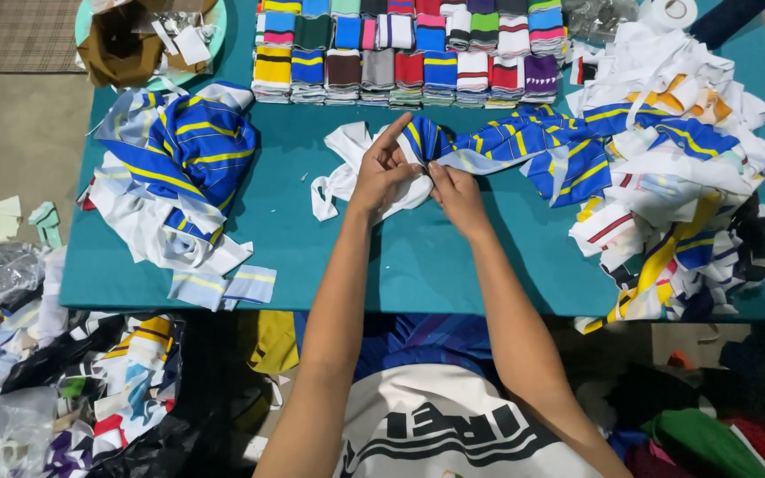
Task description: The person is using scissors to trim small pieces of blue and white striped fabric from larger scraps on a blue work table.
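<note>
Head view: both hands meet at the middle of a teal table [453, 265].
Strip: a blue knit strip with yellow and white stripes [506, 142], crumpled, trailing right toward the big heap.
Left hand [382, 173]: fingers pinched shut on the strip's end, forefinger raised, over a white cloth piece [338, 177].
Right hand [458, 190]: fingertips closed on the same end, touching the left.
Basin: a pale green basin [219, 35] at the far left corner holds brown cloth and white scraps.
Stacks: folded striped pieces in rows [409, 62] along the far edge.
Left pile: blue striped strips [183, 155].
Right heap: mixed white and striped trimmings [683, 177].
</note>
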